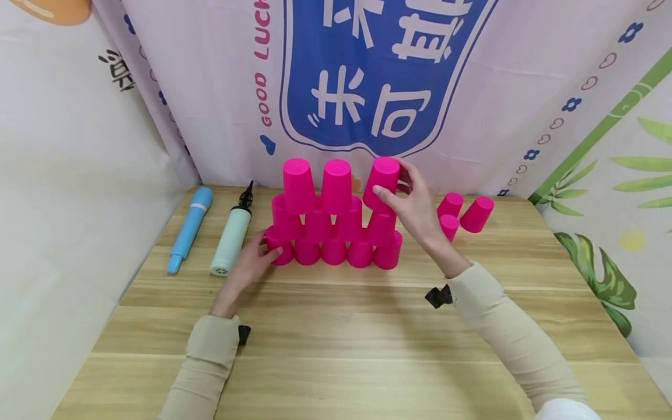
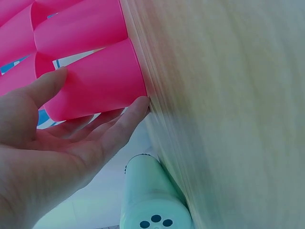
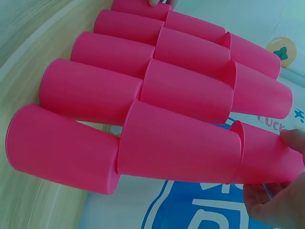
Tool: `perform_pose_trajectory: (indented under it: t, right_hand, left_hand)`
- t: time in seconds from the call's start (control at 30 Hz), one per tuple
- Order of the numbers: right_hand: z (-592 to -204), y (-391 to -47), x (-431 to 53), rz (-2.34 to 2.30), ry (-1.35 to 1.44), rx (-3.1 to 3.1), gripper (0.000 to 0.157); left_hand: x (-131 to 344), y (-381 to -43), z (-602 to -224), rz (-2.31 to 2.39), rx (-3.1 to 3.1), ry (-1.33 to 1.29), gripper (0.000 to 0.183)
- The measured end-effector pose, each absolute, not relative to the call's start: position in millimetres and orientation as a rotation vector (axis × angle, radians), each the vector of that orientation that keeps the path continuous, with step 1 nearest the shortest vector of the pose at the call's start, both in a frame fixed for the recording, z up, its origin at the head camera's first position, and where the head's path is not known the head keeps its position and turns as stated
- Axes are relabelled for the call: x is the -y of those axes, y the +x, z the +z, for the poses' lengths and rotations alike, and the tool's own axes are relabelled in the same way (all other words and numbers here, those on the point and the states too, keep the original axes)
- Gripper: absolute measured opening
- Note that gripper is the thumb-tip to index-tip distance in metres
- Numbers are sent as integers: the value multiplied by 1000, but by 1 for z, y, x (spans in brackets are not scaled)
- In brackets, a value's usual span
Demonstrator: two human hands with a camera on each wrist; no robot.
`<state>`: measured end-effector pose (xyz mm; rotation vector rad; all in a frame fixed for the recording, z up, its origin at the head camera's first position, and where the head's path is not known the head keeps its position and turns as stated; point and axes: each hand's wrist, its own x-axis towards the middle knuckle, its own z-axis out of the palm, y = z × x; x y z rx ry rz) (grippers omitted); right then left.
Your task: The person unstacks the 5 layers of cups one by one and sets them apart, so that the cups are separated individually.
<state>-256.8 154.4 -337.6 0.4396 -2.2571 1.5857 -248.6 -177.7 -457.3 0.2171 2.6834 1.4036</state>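
Upside-down pink plastic cups stand stacked in three tiers on the wooden table. At the top tier's right end, my right hand [image 1: 418,207] grips a slightly tilted pink cup [image 1: 385,170], thumb in front and fingers behind. That cup's rim meets the second-tier cup [image 3: 178,143] below it. A gap separates it from the other two top cups. Down at the left end, my left hand [image 1: 252,262] holds the outermost bottom cup [image 2: 97,83] between thumb and fingers. The bottom row's right-end cup [image 3: 62,148] shows fully in the right wrist view.
Three loose pink cups [image 1: 477,214] stand behind and right of the stack. A pale green hand pump [image 1: 231,242] and a blue stick-shaped object [image 1: 190,230] lie at the left. A printed curtain [image 1: 220,87] hangs behind the table [image 1: 336,350].
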Motion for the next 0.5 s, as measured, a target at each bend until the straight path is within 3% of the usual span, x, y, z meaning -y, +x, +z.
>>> perform_pose_trajectory:
  t: [0.5]
  right_hand:
    - [-314, -232, -165, 1544, 336, 2219, 61]
  left_hand:
    - [178, -249, -456, 1415, -2681, 235, 61]
